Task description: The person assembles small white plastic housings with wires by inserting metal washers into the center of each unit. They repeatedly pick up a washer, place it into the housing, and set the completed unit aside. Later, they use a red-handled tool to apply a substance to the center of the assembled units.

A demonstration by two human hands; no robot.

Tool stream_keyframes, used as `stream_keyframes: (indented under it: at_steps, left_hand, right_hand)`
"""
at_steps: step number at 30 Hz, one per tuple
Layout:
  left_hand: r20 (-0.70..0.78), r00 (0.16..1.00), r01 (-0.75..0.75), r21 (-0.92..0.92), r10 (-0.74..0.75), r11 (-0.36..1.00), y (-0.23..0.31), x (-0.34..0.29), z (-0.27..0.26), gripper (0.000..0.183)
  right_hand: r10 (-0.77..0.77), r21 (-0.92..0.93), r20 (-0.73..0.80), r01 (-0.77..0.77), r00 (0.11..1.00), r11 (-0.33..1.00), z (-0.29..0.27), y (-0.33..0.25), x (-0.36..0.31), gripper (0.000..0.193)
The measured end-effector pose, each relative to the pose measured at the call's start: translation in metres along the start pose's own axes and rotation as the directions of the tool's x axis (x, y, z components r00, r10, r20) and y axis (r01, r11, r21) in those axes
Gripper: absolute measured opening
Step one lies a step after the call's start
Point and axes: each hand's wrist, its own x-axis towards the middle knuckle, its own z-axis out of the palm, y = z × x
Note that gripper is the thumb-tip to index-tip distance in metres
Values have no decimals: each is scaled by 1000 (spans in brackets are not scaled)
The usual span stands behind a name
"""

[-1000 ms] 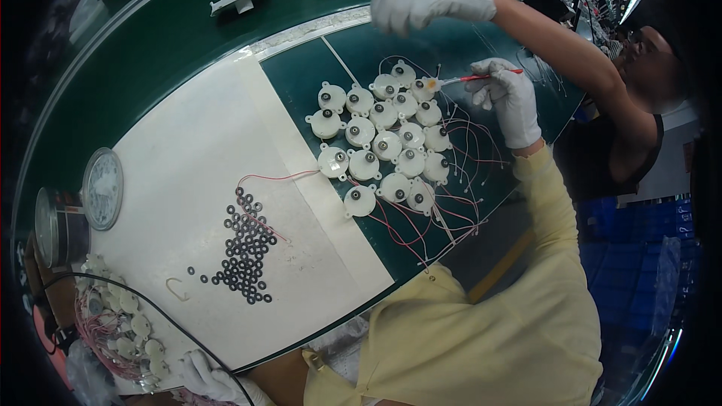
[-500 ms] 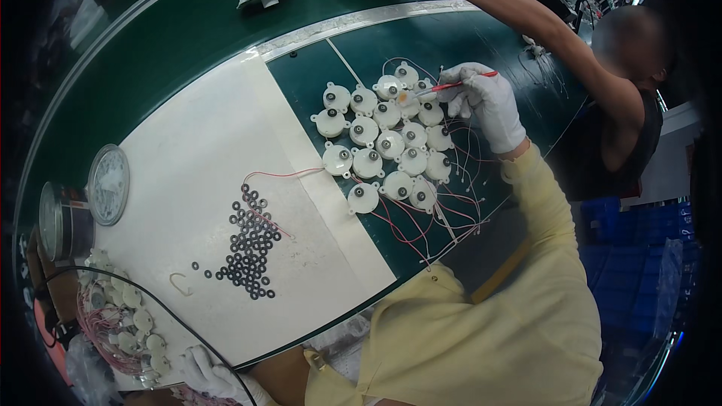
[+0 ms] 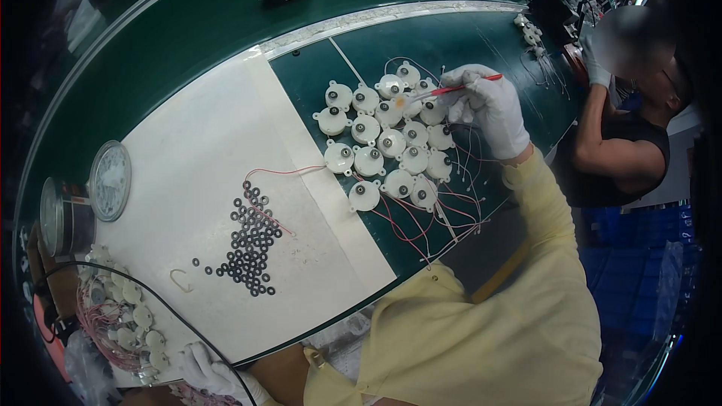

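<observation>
On green worktop [image 3: 474, 34], toward right edge: cluster of round white housings [image 3: 377, 159], eared, dark-hubbed, pink and white leads trailing. Right hand [image 3: 489, 109], white-gloved, fingers closed around brush. Left hand [image 3: 214, 372], gloved, at near edge's left end; openness and hold impossible to tell. Brush [image 3: 449, 90]: slim, red-handled, orange-tinted tip over cluster's far side.

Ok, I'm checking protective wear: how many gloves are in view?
3: one on the right hand, holding the brush; one on the left hand, near the lower edge; one on the co-worker's raised hand. Another may be hidden.
</observation>
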Motion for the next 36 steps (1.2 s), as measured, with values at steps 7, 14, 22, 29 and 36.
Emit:
stream_keyframes:
  at_steps: [7,14,22,29,36]
  left_hand:
    - [20,997,74,15,-74,997,4,-3,-4,62]
    - [72,994,85,-15,-84,996,6,0,-6,60]
    - [60,997,52,-48,-49,997,15,3,-9,52]
    - [41,999,25,-12,-24,1000,8,-4,-6,49]
    - [36,999,17,43,-19,999,6,-7,-4,49]
  right_hand:
    - [20,-104,43,-15,999,994,14,5,10,30]
    - [23,-126,-11,-24,1000,992,6,2,3,30]
    - [13,-82,94,-5,996,997,39,-26,9,31]
    - [103,-167,226,-66,969,984,69,-28,31,30]
    - [78,-147,164,-54,983,988,70,-25,24,29]
